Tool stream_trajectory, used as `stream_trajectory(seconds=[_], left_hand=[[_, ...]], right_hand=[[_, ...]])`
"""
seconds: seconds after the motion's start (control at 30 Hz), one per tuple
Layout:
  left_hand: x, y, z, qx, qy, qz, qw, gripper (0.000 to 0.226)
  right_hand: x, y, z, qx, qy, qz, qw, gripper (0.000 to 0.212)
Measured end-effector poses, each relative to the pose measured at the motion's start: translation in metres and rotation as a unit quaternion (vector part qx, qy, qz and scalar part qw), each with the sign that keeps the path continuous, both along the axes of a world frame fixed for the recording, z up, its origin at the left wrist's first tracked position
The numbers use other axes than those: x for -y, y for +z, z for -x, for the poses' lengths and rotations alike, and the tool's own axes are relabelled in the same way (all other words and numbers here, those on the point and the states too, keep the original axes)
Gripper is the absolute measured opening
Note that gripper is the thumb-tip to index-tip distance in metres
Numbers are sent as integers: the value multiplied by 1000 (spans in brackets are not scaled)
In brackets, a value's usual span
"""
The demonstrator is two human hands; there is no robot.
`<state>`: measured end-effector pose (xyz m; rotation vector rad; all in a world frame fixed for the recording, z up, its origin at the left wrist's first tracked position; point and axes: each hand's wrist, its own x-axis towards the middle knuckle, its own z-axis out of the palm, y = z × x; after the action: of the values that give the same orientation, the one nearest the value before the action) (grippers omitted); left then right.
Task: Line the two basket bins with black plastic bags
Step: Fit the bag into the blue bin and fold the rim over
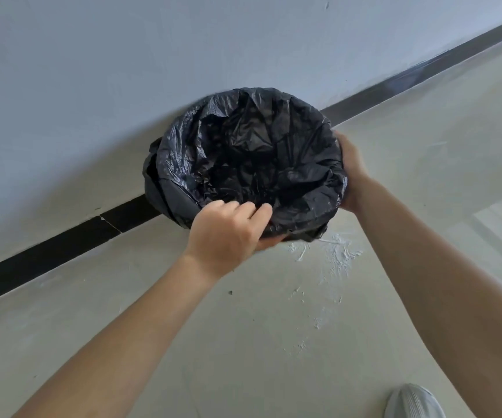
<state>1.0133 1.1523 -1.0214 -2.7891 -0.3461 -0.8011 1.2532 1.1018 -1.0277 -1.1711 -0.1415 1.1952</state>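
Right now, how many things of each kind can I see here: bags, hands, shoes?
black bag: 1
hands: 2, the left hand and the right hand, both gripping the bag's rim
shoe: 1
total: 4

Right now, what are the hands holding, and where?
The black plastic bag, at its rim: left hand pinches the near edge, right hand holds the right side.

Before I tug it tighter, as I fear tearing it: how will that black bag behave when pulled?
Probably floppy: the black bag sags in crumpled folds. Likely thin and light, so it may stretch or tear where the left hand grips its rim. Its glossy film looks slippery.
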Motion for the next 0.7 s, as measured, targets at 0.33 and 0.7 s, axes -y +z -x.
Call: stream_trajectory(seconds=[0.33,0.7], left_hand=[[-3,22,2,-152,8,208,966,80],[-96,22,10,127,243,555,785,66]], right_hand=[[12,11,-10,121,92,176,973,40],[-15,27,12,600,87,267,749,76]])
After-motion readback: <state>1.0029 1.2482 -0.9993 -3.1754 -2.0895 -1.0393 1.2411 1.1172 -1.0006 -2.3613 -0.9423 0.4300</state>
